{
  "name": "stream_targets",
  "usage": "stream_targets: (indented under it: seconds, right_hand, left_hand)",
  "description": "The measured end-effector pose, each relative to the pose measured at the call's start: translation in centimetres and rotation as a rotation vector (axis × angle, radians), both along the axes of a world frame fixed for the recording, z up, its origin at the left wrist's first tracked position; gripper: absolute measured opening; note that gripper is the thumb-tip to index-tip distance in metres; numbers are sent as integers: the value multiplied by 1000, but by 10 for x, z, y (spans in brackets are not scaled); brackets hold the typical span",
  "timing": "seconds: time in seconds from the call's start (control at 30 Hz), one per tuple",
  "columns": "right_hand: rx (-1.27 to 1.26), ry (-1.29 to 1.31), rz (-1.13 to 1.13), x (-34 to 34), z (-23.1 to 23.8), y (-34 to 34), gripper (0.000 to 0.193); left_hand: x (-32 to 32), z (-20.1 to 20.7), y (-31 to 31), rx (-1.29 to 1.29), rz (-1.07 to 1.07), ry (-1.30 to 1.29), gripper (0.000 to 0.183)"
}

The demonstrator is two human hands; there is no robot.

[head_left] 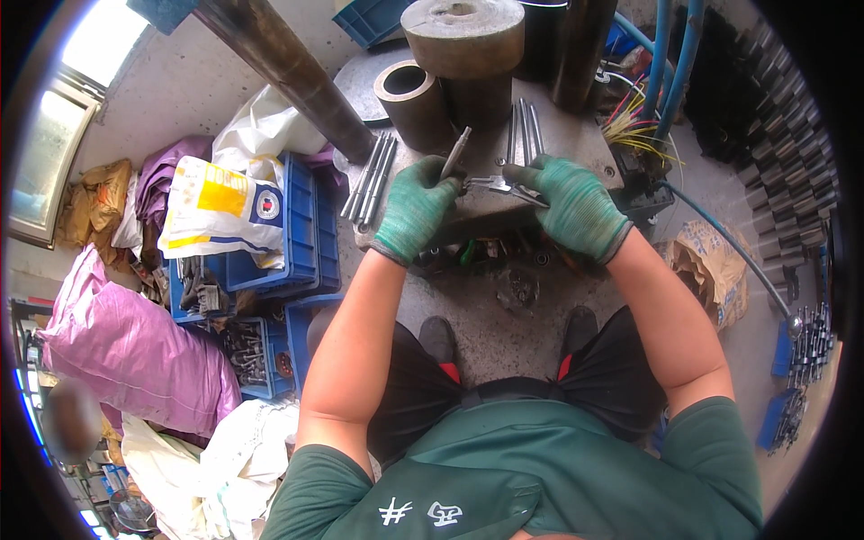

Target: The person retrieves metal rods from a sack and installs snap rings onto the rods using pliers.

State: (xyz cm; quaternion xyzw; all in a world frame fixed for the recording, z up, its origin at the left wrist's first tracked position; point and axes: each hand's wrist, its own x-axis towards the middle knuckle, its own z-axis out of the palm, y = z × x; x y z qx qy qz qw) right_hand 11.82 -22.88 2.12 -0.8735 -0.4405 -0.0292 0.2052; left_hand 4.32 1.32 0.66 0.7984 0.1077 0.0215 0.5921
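Observation:
Both my hands wear green knit gloves. My left hand (417,209) is closed around a short metal rod (457,151), whose narrower tip points up and away from me. My right hand (578,209) pinches a small silver metal part (493,184) with a fork-like end toward the left hand; its exact kind is unclear. Both pieces are over the near edge of the metal worktable (486,211). Left of my left hand lie several slim metal rods (370,180) side by side. Beyond my right hand, more metal rods (526,130) lie lengthwise.
A hollow steel cylinder (408,112) and a thick round metal block (463,40) stand at the table's back. A dark column (288,81) slants up at left. Blue crates (301,216) and a purple sack (135,342) are at left. Blue hoses (666,67) hang at right.

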Motion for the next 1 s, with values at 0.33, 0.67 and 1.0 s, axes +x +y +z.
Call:
stream_targets:
  seconds: [0.33,0.67,1.0]
  right_hand:
    - [265,433,-179,12,15,-13,50]
    - [151,584,-56,15,27,-22,53]
    - [255,854,46,15,24,-30,57]
  left_hand:
    - [-1,-14,8,-33,24,-141,29]
    - [-9,-1,2,53,-34,-158,31]
    - [-19,11,8,-197,-359,31,65]
